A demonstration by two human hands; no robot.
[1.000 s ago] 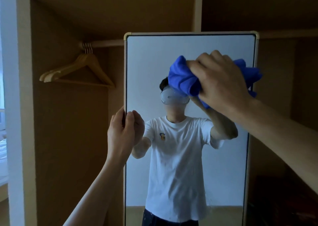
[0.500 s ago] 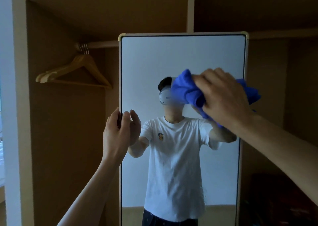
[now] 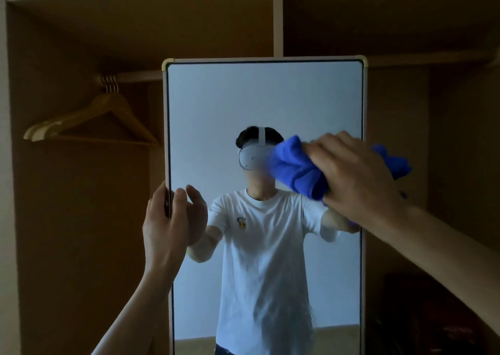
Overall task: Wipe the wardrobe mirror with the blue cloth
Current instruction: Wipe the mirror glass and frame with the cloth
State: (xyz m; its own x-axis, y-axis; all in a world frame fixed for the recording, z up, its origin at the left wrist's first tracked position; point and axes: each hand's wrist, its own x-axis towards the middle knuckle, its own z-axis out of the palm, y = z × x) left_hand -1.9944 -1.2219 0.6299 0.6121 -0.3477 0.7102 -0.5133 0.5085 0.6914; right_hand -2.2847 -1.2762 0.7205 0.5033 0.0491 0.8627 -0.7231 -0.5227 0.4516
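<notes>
A tall mirror (image 3: 265, 97) with a pale frame stands in front of an open wooden wardrobe. My right hand (image 3: 357, 176) presses a bunched blue cloth (image 3: 295, 169) against the glass near the mirror's right edge, at mid height. My left hand (image 3: 165, 222) grips the mirror's left frame edge, thumb on the front. The glass reflects a person in a white T-shirt with both arms raised.
Several wooden hangers (image 3: 89, 122) hang on the rail (image 3: 135, 77) inside the wardrobe's left bay. A vertical wooden divider (image 3: 278, 16) rises behind the mirror. A dark object (image 3: 422, 314) sits low in the right bay.
My right hand has slid the blue cloth down the glass, from near the top right to mid height. My left hand stays on the left frame edge.
</notes>
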